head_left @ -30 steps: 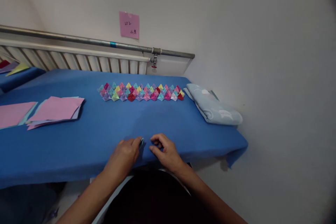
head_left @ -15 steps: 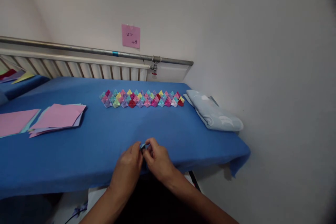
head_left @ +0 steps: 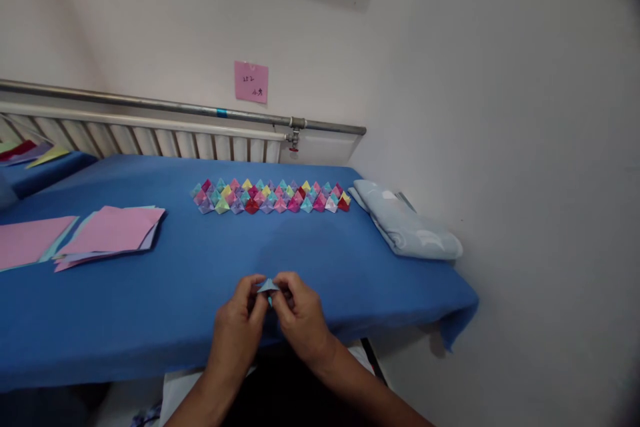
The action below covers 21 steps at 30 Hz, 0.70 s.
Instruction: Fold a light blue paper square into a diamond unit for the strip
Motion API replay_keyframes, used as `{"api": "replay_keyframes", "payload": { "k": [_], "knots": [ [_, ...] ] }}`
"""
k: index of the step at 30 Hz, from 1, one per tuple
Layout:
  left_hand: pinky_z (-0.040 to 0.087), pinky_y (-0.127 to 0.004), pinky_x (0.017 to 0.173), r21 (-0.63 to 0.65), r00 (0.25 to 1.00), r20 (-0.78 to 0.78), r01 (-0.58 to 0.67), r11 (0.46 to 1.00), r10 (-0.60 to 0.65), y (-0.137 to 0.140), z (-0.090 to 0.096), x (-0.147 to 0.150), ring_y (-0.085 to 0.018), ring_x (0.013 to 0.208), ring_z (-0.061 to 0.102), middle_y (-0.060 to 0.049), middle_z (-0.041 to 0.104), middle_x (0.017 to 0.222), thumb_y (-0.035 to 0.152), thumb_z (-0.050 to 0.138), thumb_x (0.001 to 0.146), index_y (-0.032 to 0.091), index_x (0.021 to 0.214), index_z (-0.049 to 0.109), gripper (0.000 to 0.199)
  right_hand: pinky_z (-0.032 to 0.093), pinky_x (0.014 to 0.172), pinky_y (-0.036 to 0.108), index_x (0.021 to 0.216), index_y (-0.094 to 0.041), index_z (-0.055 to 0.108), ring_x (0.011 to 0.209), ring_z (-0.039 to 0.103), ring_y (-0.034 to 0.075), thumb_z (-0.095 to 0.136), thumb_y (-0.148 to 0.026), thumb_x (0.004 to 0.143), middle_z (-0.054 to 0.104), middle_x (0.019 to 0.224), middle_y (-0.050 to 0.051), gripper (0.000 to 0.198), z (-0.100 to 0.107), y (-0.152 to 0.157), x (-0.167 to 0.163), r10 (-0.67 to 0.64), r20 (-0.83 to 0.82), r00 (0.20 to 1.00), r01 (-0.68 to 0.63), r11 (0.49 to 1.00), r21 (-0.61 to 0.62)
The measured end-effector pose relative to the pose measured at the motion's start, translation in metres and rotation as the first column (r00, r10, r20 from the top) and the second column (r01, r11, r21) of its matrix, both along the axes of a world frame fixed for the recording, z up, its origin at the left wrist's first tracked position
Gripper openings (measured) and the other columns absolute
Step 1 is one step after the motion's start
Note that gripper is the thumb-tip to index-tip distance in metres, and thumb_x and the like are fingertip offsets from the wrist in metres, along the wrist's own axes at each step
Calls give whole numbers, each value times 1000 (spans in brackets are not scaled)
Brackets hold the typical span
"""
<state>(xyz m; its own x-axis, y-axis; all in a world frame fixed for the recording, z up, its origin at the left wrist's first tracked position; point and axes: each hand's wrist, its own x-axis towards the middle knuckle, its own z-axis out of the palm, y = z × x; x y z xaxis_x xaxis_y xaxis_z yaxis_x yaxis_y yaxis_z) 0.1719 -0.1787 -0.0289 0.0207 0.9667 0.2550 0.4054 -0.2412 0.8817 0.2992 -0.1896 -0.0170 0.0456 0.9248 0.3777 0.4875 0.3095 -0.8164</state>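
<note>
Head view: both hands meet near the close edge of the blue-covered table [head_left: 200,293], about the middle of its front side. Between their fingertips is a small folded piece of light blue paper [head_left: 269,285], with a brighter blue-green bit showing below its peak. The left hand [head_left: 235,327] pinches its left side with thumb and forefinger close together; the right hand [head_left: 303,320] pinches the right side in the same narrow way. The folded piece is held in front of the near edge of the cloth's surface; whether it touches the table cannot be told. Farther back, small folded paper pieces [head_left: 280,203] in pink, blue, purple, yellow and red stand side by side in several close rows. To the left lie two stacks of flat paper, a right-hand stack [head_left: 113,230] and a left-hand stack [head_left: 33,243], both topped with pink. At the right end rests a folded pale blue blanket [head_left: 415,227] with white patterns. Behind the table are a white radiator [head_left: 177,145] and a metal pipe [head_left: 165,106], with a pink note [head_left: 251,83] on the wall above.
</note>
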Motion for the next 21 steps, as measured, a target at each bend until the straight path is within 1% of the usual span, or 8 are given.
{"api": "replay_keyframes", "payload": {
  "k": [2, 4, 7, 9, 14, 18, 21],
  "knots": [
    [54, -33, 71, -78, 997, 79, 27, 997, -21, -1, 3, -1, -19, 76, 69, -2, 72, 84, 32, 49, 82, 22, 99, 59, 22, 48, 69, 24, 90, -24, 58, 77, 61, 14, 48, -16, 85, 64, 83, 0, 14, -1, -1, 1, 16, -17, 1000, -15, 1000, 20],
    [53, -31, 69, -130, 988, 147, 64, 989, -44, -2, 7, -1, -18, 73, 68, -1, 71, 81, 33, 50, 81, 22, 97, 59, 22, 49, 70, 24, 90, -24, 59, 75, 61, 13, 47, -15, 86, 64, 83, 0, 16, -2, -1, 3, 48, -48, 998, -47, 999, 23],
    [52, -29, 65, -175, 971, 231, 105, 979, -63, -3, 13, -1, -16, 66, 66, 1, 69, 73, 32, 51, 78, 21, 91, 60, 19, 50, 70, 24, 90, -24, 61, 73, 61, 13, 47, -17, 88, 63, 81, -1, 16, -3, -2, 5, 101, -81, 992, -99, 995, 25],
    [52, -28, 64, -194, 964, 258, 113, 975, -60, -4, 15, -1, -15, 64, 65, 2, 68, 71, 31, 51, 77, 21, 89, 60, 18, 50, 71, 25, 90, -24, 62, 73, 62, 13, 48, -18, 89, 63, 80, -1, 16, -4, -2, 7, 122, -83, 989, -120, 992, 31],
    [51, -29, 67, -195, 975, 212, 112, 974, -70, -7, 16, -2, -16, 67, 65, 1, 69, 74, 31, 50, 77, 21, 90, 61, 19, 50, 74, 26, 94, -24, 63, 75, 62, 13, 48, -16, 88, 63, 81, 0, 18, -7, -5, 10, 157, -82, 984, -153, 987, 54],
    [50, -30, 70, -141, 993, 97, 85, 986, -72, -11, 16, -4, -17, 73, 67, 0, 71, 83, 35, 52, 77, 23, 92, 61, 22, 49, 77, 27, 96, -23, 63, 83, 62, 14, 49, -15, 87, 66, 89, 1, 18, -6, -7, 10, 147, -49, 988, -142, 986, 91],
    [50, -30, 68, -160, 997, 70, 48, 986, -37, -12, 15, -5, -18, 72, 67, 0, 71, 79, 36, 49, 77, 23, 91, 61, 22, 49, 76, 27, 102, -23, 61, 83, 61, 14, 50, -15, 88, 65, 90, 2, 20, -7, -9, 9, 177, -32, 984, -172, 978, 116]
  ]
}}
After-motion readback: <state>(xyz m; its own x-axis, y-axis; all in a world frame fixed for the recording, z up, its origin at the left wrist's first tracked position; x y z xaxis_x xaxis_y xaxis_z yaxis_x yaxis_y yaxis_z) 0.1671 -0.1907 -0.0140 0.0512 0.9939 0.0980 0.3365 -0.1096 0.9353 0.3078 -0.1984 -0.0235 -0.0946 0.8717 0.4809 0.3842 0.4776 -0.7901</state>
